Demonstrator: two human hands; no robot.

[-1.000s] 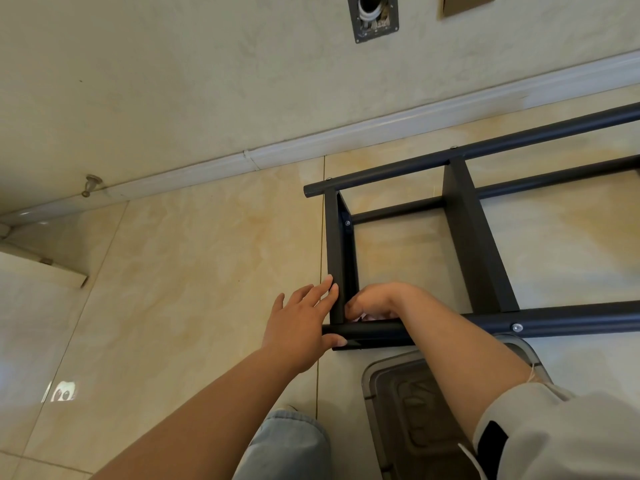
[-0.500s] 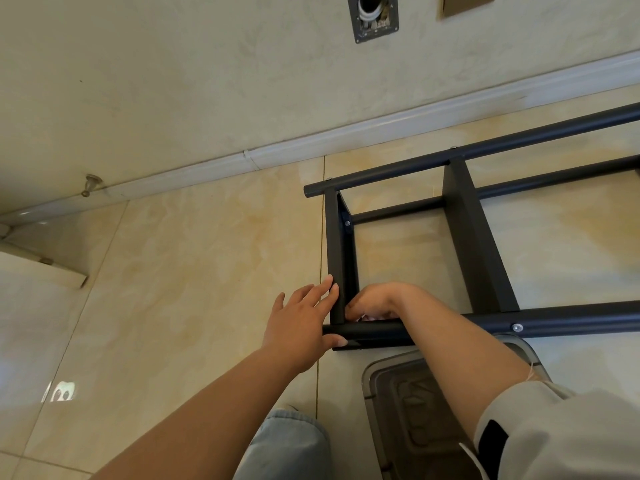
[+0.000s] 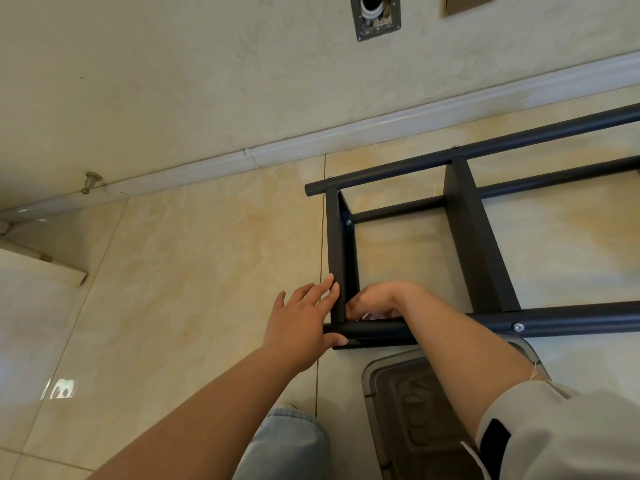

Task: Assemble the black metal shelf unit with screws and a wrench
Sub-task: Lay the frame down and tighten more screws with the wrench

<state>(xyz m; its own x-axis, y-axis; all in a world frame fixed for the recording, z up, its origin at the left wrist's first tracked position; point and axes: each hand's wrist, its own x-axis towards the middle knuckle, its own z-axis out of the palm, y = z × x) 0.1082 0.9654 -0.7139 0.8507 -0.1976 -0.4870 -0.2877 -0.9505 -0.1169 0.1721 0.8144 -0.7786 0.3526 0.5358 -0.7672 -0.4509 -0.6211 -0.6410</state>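
The black metal shelf unit (image 3: 481,244) lies on its side on the tiled floor. Its near tube (image 3: 571,322) runs off to the right and carries a silver screw (image 3: 518,327). My left hand (image 3: 304,320) rests with straight fingers against the end panel (image 3: 337,244), thumb under the tube's end. My right hand (image 3: 377,301) reaches over the tube into the inner corner. Its fingers curl round something small and pale that is mostly hidden. Another screw (image 3: 348,222) shows at the far corner.
A clear plastic bin (image 3: 408,410) stands on the floor just below the near tube, under my right forearm. My knee in denim (image 3: 287,441) is at the bottom. The wall's baseboard (image 3: 381,123) runs behind the shelf, with a door stop (image 3: 91,180) at the left.
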